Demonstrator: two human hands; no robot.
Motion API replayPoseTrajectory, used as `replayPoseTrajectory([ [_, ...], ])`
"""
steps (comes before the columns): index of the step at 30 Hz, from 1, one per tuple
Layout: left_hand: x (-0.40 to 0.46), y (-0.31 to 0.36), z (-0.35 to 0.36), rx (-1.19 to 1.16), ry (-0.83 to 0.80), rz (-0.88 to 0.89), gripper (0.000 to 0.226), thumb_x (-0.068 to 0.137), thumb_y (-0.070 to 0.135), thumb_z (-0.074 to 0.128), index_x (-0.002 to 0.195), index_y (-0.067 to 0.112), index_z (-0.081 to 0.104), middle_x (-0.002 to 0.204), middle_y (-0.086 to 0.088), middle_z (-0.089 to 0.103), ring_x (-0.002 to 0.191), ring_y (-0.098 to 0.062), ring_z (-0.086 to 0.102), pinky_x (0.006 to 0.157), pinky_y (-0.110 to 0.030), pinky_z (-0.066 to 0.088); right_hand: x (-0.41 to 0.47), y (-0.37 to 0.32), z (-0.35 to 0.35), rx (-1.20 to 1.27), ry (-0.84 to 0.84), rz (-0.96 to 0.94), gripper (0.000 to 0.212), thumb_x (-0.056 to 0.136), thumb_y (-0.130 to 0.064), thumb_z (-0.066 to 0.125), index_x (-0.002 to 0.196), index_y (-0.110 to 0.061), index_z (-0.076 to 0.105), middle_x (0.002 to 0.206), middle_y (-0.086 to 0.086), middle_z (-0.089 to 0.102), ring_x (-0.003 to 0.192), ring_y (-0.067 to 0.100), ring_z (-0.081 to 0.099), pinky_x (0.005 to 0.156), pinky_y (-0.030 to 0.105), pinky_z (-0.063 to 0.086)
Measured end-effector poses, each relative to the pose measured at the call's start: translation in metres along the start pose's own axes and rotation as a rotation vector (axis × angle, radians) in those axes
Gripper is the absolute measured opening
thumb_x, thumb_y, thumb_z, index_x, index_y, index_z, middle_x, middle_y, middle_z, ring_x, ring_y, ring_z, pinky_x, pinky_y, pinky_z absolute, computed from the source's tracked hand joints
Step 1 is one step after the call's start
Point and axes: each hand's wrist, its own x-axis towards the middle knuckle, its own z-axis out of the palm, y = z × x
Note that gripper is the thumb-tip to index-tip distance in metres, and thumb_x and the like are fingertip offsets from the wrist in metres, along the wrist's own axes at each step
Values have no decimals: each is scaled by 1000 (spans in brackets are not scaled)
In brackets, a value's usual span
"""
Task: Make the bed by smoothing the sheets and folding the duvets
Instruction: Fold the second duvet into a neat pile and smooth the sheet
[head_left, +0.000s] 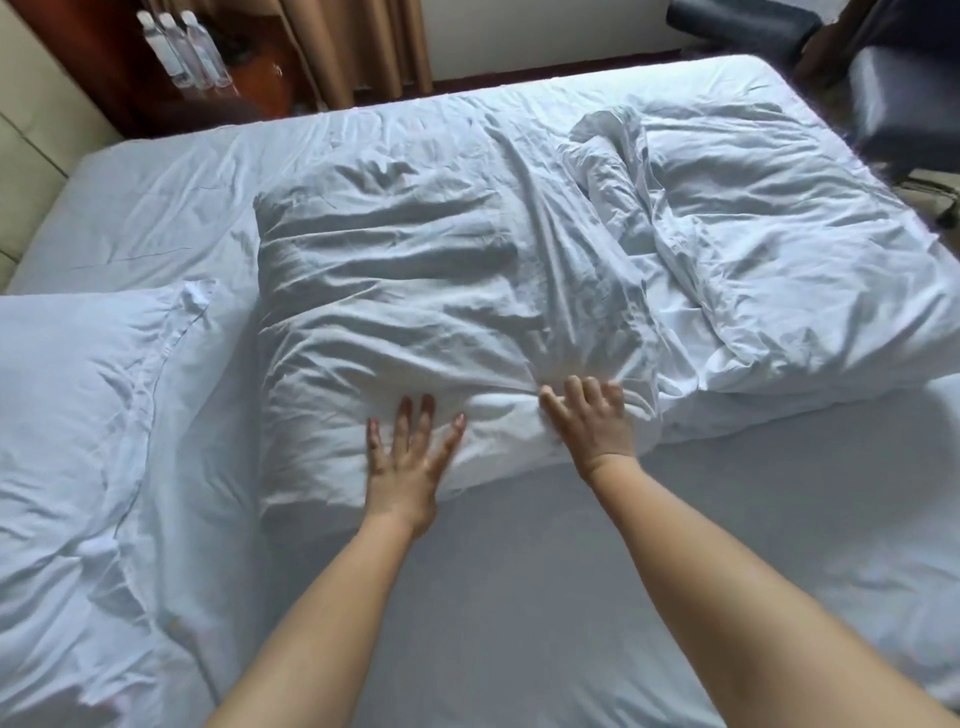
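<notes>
A crumpled white duvet (415, 291) lies across the middle of the bed, folded into a thick block, its right part (779, 249) spread and wrinkled toward the far right corner. My left hand (410, 457) lies flat with straight fingers on the duvet's near edge. My right hand (592, 421) presses on the same edge a little to the right, fingers slightly bent where the cloth bunches into creases. Smooth white sheet (519, 597) covers the mattress under my forearms.
A white pillow or second duvet (78, 415) is heaped at the near left. Three water bottles (182, 47) stand on a wooden nightstand at the far left. Brown curtains (358, 47) hang behind the bed. A dark chair (904, 104) stands at the far right.
</notes>
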Motion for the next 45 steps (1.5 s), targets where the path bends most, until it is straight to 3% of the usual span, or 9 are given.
replayPoseTrajectory([
  [4,14,-5,-17,-89,10,35,124,62,52,75,144,43,-19,161,-4,-3,145,-20,-8,110,-61,-8,38,13,-26,-43,134,-42,21,74,-2,53,69,-21,57,58,2,48,50,22,47,60,34,27],
  [9,21,3,-29,-67,-77,-79,125,73,37,72,137,40,-36,154,-5,-26,147,-28,-12,112,-61,-8,48,22,-32,-39,275,-68,21,85,-1,47,75,-20,48,61,2,48,53,22,48,59,34,29],
  [15,1,8,-17,-148,-313,9,83,67,78,5,138,46,-23,157,-1,-25,144,-22,-24,105,-55,-26,-1,-9,-20,167,-652,70,45,71,-20,70,113,-19,54,107,8,55,101,29,52,88,39,40],
  [21,41,9,-52,-275,-172,-100,58,95,55,10,151,41,4,161,-1,7,148,-23,1,114,-54,-10,37,-1,-49,438,-840,22,81,81,-68,48,149,-36,17,150,6,16,141,28,10,117,46,1],
  [25,64,3,-58,-307,248,-22,48,89,31,34,135,22,39,132,-13,55,118,-33,54,102,-50,36,46,-4,-48,505,-707,-14,87,71,-83,8,149,-46,3,160,0,-7,147,21,-9,117,42,-11],
  [30,77,-12,-50,-225,-125,-228,57,99,49,23,152,33,9,161,-8,1,148,-24,0,118,-47,-4,34,2,-30,425,-816,18,74,84,-70,7,150,-39,21,162,2,-1,148,18,-4,118,43,-9],
  [34,89,-26,-60,-250,-136,-237,55,101,48,21,152,37,6,161,-1,-5,148,-20,-7,118,-49,-6,72,-2,-33,429,-512,53,69,88,-50,13,135,-18,51,150,9,38,142,29,28,117,41,6],
  [38,130,-45,-81,-296,-158,-263,55,101,49,19,151,40,-1,160,3,-17,147,-19,-14,117,-50,-8,131,1,-31,436,-583,51,56,102,-44,23,154,-28,9,162,2,-5,148,24,-7,119,40,-5],
  [45,209,-73,-86,-278,-226,-263,53,100,52,15,150,43,-1,159,4,-18,147,-19,-16,115,-55,-9,216,-8,10,428,-642,16,58,101,-46,22,153,-34,-1,160,0,-13,148,18,-11,118,41,-8],
])
